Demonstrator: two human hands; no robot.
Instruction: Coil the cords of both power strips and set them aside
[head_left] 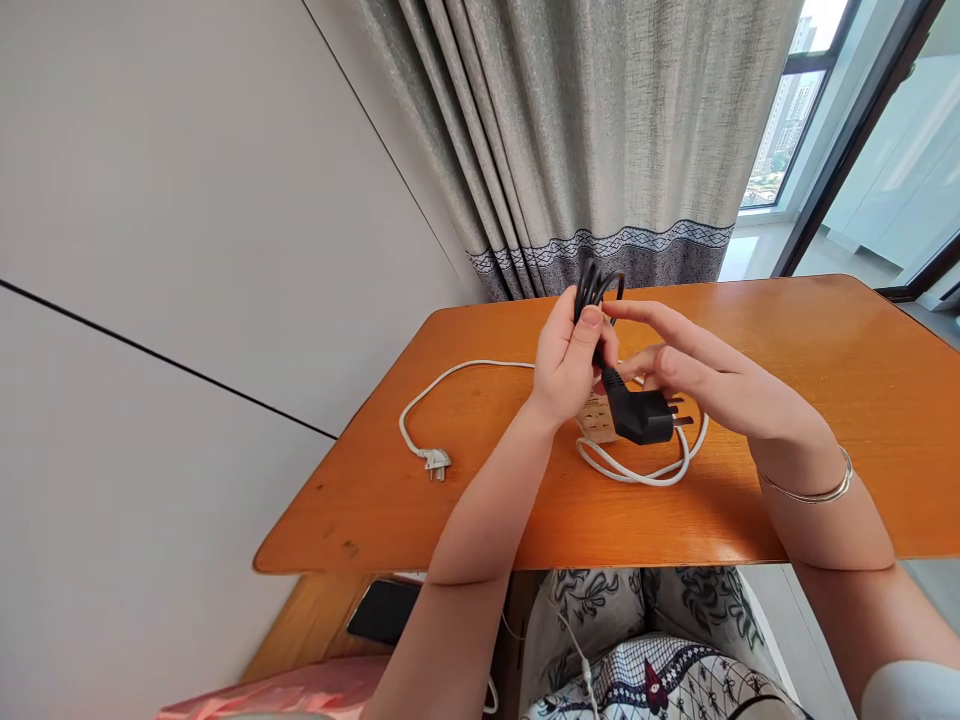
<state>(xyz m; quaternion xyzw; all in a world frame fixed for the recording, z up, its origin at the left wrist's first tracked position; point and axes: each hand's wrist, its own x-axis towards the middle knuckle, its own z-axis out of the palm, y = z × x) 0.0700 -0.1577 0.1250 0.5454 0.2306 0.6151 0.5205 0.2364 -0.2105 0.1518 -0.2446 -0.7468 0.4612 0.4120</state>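
Observation:
My left hand (pixel 570 355) is closed round a folded bundle of black power cord (pixel 591 285), held above the table. From the lower end of the bundle hangs its black plug (pixel 646 416), with the metal pins pointing right. On the right side, my right hand (pixel 694 370) has its fingers stretched toward the bundle, the fingertips at or very near the cord. Behind the black plug lies a white power strip (pixel 596 420), partly hidden. Its white cord (pixel 637 480) loops round to the right, and a white plug (pixel 436 462) lies at the left.
The orange wooden table (pixel 840 400) reaches from the pale wall panels (pixel 187 250) to the right. Grey curtains (pixel 637 130) hang behind it, beside a window. Under the front edge, a dark phone-like object (pixel 384 612) rests on a wooden surface.

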